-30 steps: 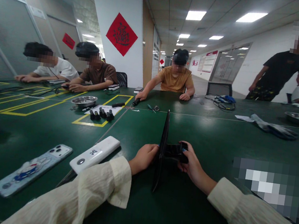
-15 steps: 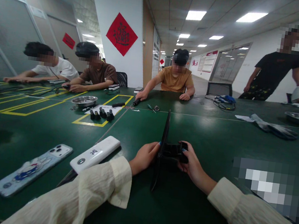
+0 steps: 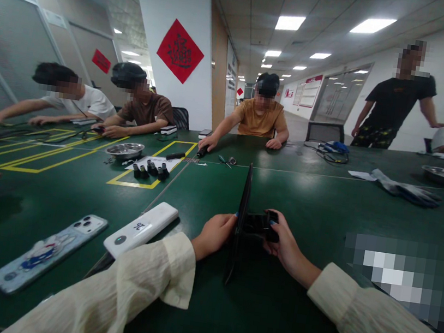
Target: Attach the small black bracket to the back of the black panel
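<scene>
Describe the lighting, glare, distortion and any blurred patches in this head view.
Head view: ceiling panels light the room evenly; soft glare streaks the green table; wide-angle bending curves the table edges and stretches the sleeves; a pixelated patch hides something at right; both hands, left hand and right hand, and the black device are sharp.

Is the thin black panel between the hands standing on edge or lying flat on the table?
On edge: the black panel rises from the green table, left hand beside it.
</scene>
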The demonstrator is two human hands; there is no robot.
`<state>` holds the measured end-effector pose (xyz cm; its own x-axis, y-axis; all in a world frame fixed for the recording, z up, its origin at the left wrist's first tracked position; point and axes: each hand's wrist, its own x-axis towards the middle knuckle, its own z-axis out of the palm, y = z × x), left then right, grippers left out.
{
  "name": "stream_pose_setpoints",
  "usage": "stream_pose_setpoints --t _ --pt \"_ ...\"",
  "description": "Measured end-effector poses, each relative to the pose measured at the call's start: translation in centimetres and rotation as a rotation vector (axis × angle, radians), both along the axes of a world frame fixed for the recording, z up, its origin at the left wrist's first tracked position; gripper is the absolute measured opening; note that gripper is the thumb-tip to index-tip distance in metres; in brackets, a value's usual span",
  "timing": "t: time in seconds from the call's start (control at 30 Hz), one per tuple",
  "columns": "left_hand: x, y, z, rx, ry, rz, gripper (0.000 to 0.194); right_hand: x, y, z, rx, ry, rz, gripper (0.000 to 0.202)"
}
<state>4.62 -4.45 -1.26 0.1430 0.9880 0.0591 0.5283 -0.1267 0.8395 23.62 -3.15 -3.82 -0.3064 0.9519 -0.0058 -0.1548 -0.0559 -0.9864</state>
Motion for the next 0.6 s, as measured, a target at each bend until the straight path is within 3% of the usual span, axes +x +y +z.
stream_pose_setpoints --t 0.17,0.4,0.6 --pt "-0.08 0.34 -0.45 -0.027 -0.044 -0.009 0.028 0.00 0.23 -0.23 0.008 -0.007 -0.005 0.048" --pt "-0.09 0.15 -0.40 -0.057 -0.061 0.009 0.040 -0.09 0.09 0.01 0.014 -0.013 -0.013 0.050" --pt "0.15 -0.19 0.11 0.078 0.002 0.037 0.036 -0.14 -0.15 0.38 0.011 -0.021 -0.015 0.048"
